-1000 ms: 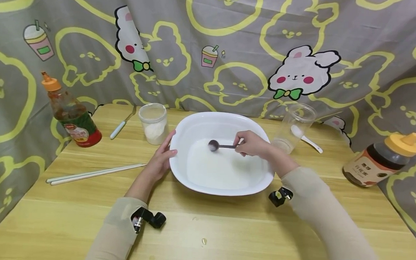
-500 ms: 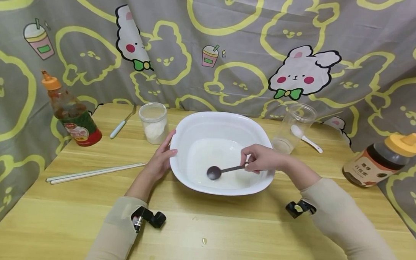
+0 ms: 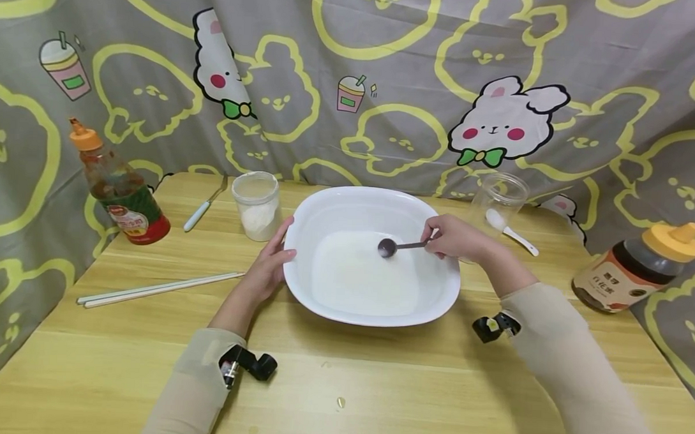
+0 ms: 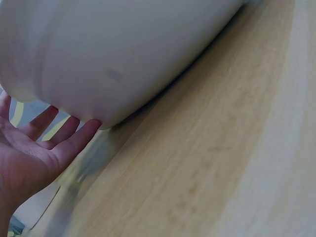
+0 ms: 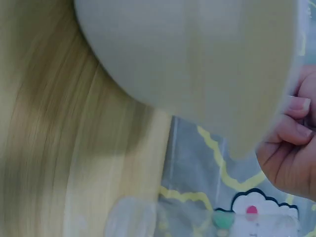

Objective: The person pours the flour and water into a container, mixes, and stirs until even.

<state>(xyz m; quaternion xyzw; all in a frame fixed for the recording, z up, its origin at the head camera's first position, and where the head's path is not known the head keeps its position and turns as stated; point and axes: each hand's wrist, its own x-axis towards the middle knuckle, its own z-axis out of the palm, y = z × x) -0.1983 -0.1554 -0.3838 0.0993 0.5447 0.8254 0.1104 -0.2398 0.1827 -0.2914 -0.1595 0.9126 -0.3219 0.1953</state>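
A white oval basin [image 3: 299, 285] stands mid-table with a whitish, cloudy layer across its bottom. My left hand [image 3: 267, 265] holds its left side, thumb over the rim. Along the outer wall, the left wrist view shows the fingertips of that hand [image 4: 37, 148] spread and touching. Between thumb and fingers, my right hand [image 3: 456, 237] pinches the handle of a dark measuring spoon [image 3: 387, 248], its round bowl inside the basin. The right wrist view has the basin's wall [image 5: 187, 64] in front of the curled right hand [image 5: 291, 143]; the spoon is hidden there.
A jar of white powder [image 3: 258, 214] stands left of the basin. Chopsticks [image 3: 161, 289], a blue-handled tool [image 3: 198, 215] and a red sauce bottle [image 3: 131, 203] lie further left. To the right are a clear jar [image 3: 500, 190], a white spoon [image 3: 519, 239] and a honey bottle [image 3: 627, 271].
My right hand has swept the measuring spoon towards me in the basin, then back away and to the right. The left hand and the basin have stayed in place.
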